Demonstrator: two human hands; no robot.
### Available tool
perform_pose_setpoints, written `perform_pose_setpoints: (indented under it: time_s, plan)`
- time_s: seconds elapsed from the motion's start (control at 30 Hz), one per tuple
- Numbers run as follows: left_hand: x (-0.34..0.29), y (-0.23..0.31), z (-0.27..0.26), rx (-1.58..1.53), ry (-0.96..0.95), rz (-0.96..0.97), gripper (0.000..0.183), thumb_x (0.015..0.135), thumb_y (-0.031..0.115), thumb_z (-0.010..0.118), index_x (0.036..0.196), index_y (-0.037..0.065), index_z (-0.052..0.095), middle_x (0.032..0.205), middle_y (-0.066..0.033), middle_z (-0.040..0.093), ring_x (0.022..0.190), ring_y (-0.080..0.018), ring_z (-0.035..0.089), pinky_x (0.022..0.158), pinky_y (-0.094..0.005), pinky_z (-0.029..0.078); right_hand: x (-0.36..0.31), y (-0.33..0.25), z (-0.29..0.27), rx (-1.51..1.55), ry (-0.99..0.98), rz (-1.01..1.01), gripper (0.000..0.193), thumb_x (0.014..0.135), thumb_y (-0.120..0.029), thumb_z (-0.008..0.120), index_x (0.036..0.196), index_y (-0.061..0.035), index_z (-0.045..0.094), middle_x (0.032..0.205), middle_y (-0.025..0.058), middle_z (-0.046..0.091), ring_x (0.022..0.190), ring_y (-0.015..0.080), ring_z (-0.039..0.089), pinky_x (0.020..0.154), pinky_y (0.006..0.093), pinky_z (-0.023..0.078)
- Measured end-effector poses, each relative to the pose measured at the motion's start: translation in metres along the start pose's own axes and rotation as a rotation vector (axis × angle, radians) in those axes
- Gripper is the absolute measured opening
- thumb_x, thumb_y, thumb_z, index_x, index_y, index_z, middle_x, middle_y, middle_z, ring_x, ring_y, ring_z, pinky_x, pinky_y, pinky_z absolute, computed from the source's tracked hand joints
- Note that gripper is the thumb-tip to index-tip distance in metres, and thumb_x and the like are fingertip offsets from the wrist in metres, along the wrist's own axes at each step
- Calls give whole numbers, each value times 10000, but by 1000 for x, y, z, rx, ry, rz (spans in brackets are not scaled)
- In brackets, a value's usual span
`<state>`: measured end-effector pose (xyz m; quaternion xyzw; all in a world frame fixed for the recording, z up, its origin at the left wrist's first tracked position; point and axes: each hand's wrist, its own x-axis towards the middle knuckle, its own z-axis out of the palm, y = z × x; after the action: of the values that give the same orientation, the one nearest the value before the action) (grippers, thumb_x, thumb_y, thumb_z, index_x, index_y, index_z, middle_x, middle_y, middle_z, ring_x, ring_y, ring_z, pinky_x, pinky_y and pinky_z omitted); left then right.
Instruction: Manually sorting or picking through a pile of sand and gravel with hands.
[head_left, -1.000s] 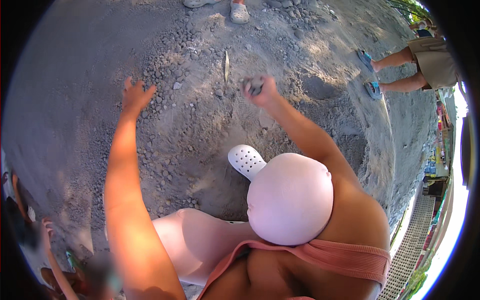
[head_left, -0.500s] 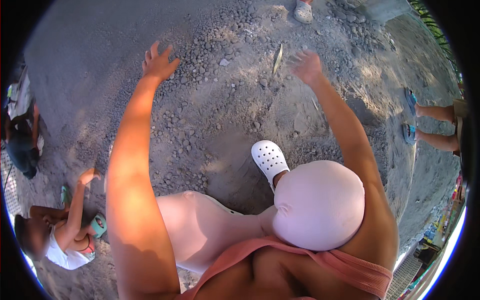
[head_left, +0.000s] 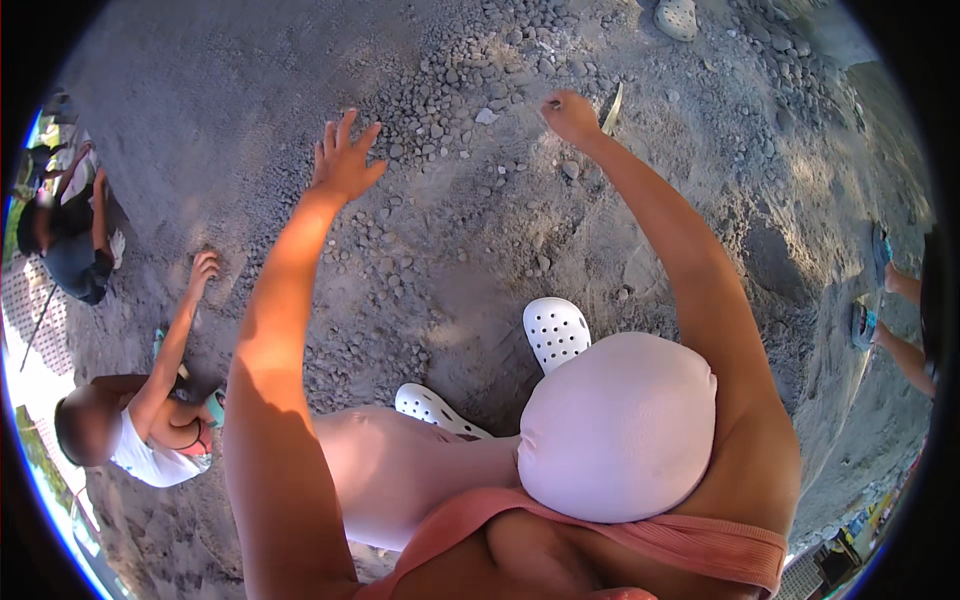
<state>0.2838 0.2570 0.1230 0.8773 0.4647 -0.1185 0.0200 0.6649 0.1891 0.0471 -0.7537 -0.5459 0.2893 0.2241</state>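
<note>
My left hand (head_left: 345,162) is stretched out over the grey sandy ground, its fingers spread and nothing held in them. Below it lie small stones (head_left: 400,150) mixed with the sand. Farther right, my right hand (head_left: 572,117) is curled closed low over the gravel; a small dark spot shows at its fingers, but I cannot make out whether it grips anything. Right beside that wrist lies a long pale dry leaf (head_left: 614,108). A flat white scrap (head_left: 487,116) rests on the stones between both hands.
My white clogs (head_left: 557,333) are below my hands. At left, one person in a white top (head_left: 165,450) crouches with an arm reaching out; another in dark clothes (head_left: 75,240) is beyond. A pale clog (head_left: 676,18) lies at the far edge. Someone's sandals (head_left: 865,325) stand at right.
My right hand has gone from spread fingers to closed, and has moved left of the leaf. My left hand remains spread. The view has shifted, showing more of the people at left.
</note>
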Motion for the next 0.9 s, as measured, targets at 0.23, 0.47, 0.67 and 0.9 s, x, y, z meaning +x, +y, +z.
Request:
perform_pose_setpoints:
  time_s: [0.23,0.47,0.67,0.9]
  plan:
    - [-14,24,29,-76,-133,-68,648,808,430,607,1393,264,386,1511,-117,101,1366,-448,127,1090,-561,183,84,35,33,-383,395,-261,373,805,-136,589,1167,-52,562,1237,182,507,1154,348,491,933,466,450]
    - [-49,21,39,-254,-117,-130,605,829,387,594,1387,254,400,1499,-126,137,1369,-414,146,1095,-527,197,82,7,55,-444,182,-247,490,784,-105,616,1263,-102,514,1264,150,519,1171,355,472,1014,447,370]
    - [-68,36,44,-351,-13,-41,580,817,325,615,1361,235,437,1483,-139,171,1358,-403,182,1085,-518,220,83,4,9,-577,206,-164,412,781,-124,641,1182,-81,554,1148,189,549,1098,373,507,928,458,422]
    - [-83,36,44,-375,23,-107,573,819,318,617,1355,211,449,1479,-157,172,1352,-412,198,1074,-516,236,94,-9,69,-656,-95,-343,614,831,-195,558,1386,-27,359,1440,289,253,1357,420,206,1098,501,217]
